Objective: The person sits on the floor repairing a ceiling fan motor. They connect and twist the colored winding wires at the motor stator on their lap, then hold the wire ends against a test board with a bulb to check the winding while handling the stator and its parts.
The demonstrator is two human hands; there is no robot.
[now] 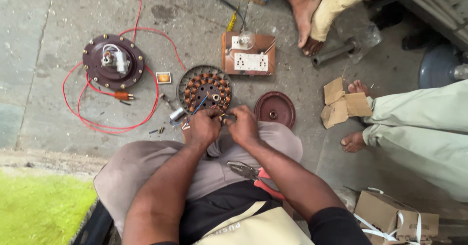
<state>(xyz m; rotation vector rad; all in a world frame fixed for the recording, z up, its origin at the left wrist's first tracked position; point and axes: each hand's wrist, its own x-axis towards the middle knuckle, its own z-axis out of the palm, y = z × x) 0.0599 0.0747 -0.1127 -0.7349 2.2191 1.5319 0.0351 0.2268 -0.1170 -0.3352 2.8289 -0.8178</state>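
My left hand (202, 126) and my right hand (243, 125) are close together over my knees, pinching thin wires that run from a round fan stator (204, 89) with copper windings on the floor just ahead. A blue wire leads from the stator toward my left hand. What lies between the fingertips is too small to tell apart. A pair of pliers with red handles (253, 174) rests on my lap under my right forearm.
A dark round motor cover (113, 62) with a white capacitor and a looping red wire (107, 125) lies at the left. A wooden socket board with a bulb (248, 54) sits beyond the stator, a maroon cap (275, 109) beside it. Other people's feet (353, 140), cardboard pieces (343, 103) and a box (395, 218) are at the right.
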